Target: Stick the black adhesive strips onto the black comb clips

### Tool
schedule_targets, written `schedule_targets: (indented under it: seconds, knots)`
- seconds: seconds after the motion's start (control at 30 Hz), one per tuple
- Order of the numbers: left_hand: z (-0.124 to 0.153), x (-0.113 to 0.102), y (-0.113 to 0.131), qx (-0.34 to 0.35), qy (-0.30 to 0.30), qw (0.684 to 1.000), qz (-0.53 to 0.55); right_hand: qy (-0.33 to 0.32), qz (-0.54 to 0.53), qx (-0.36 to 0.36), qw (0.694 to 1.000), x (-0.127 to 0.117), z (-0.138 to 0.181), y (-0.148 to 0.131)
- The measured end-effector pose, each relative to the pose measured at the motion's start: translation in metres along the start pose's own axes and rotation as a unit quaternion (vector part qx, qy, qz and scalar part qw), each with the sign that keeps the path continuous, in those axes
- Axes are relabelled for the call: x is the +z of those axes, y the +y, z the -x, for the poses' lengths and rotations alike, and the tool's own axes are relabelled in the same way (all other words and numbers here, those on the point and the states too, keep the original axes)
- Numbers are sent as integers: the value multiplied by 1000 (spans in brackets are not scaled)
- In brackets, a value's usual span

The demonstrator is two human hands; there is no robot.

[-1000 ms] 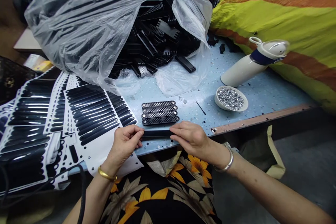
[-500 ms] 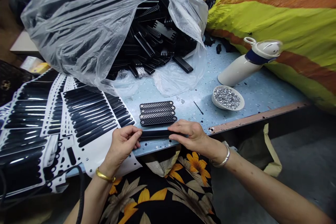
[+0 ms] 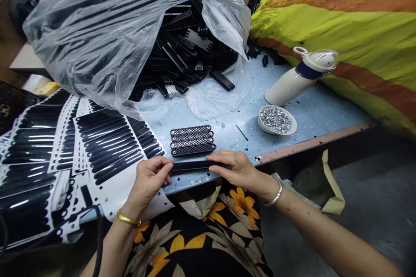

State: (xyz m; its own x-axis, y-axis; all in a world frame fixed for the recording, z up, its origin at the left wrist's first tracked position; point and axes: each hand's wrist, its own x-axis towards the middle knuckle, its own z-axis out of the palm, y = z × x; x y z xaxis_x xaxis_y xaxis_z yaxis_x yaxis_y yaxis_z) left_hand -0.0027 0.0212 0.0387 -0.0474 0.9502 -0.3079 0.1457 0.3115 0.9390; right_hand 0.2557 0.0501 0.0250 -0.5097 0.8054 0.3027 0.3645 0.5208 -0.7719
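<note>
Low over the table's front edge, a long black plastic strip-like piece lies level between my two hands. My left hand pinches its left end between thumb and fingers. At the other end, my right hand grips it with thumb below and fingers above, hiding that end. Just beyond the piece sits a row of several black bars with cross-hatched faces, set side by side, with a small round metal spot near their ends. Sheets of glossy black rounded strips spread out to the left of my left hand.
A clear plastic bag spills black comb-ended parts at the back. To the right stand a white bowl of small metal pieces and a tilted white bottle. A thin dark stick lies on the blue table. A yellow sack bulges behind.
The view has shifted slightly, so the table things sit a little further left. Both hands keep their hold on the black piece, with almost no movement.
</note>
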Motion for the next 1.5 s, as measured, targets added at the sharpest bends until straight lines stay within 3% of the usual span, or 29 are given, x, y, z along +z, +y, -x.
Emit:
schedule_targets:
  seconds: [0.1,0.23,0.3,0.53,0.63,0.73,0.8,0.87,0.97,1.07,1.13,1.23,1.33,1.43,1.5]
  knots:
    - [0,1,0,-3,4,1000,2,33,-8,81,996,-11,6,1]
    - [0,2,-1,-11,5,1000,7,150,26,161,975,-15,18,-2]
    - [0,2,-2,-11,4,1000,11,172,57,164,970,-7,20,-5]
    - [-3,-1,-10,28,-14,1000,-3,156,204,118,959,33,8,-7]
    - [5,1,-12,162,43,981,-99,152,228,117,955,36,8,-2]
    - [21,16,-11,395,144,885,-201,150,224,114,956,35,9,2]
    - [31,33,-9,510,96,824,-229,147,214,114,959,36,11,5]
    - [37,49,-9,547,11,788,-283,151,208,115,960,36,11,8]
    - [35,56,-15,524,-42,774,-352,155,206,119,959,35,10,9]
    - [28,33,-28,499,-15,788,-361,155,216,118,957,35,7,5]
    - [28,4,-38,470,51,800,-369,157,224,118,954,35,5,0]
    - [40,-48,-50,410,215,806,-368,154,212,128,956,31,5,-5]
    - [60,-92,-62,292,341,832,-326,152,160,139,965,20,8,-6]
    - [71,-115,-73,129,417,886,-157,181,152,134,962,10,8,-16]
    - [71,-119,-77,58,414,908,11,182,167,91,965,13,5,-32]
